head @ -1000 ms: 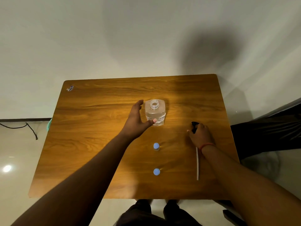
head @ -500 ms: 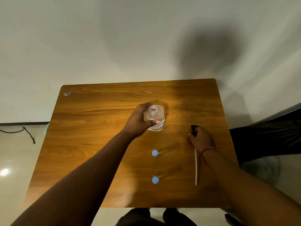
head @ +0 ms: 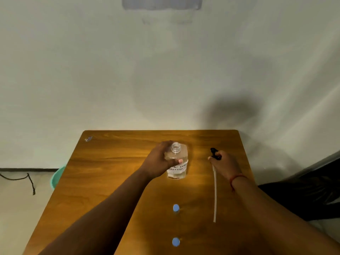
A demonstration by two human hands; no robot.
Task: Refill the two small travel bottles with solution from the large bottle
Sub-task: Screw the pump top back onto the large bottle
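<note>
On the wooden tabletop [head: 110, 181] we see the large clear bottle [head: 178, 166] standing upright with its neck open and uncapped, and everything else is placed around it. Nearer to us than the bottle stand two small travel bottles, each showing a blue cap: the first travel bottle [head: 176, 208] well apart from it, the second travel bottle [head: 175, 242] nearer still, by the tabletop's near edge. To the bottle's right lies a black pump head [head: 214, 153] with a long white dip tube [head: 214, 196] trailing toward us. Far left of the bottle, a small scrap [head: 88, 138] sits at the tabletop's far corner, and a teal bin [head: 57, 178] and black cable [head: 27, 178] are on the floor beyond. The bottle's white label carries dark lettering that we cannot read. Our left hand [head: 158, 162] wraps the bottle's upper body, thumb across the front, its grip closed around it. Our right hand [head: 223, 163], a red thread at the wrist, curls its grip around the pump head.
</note>
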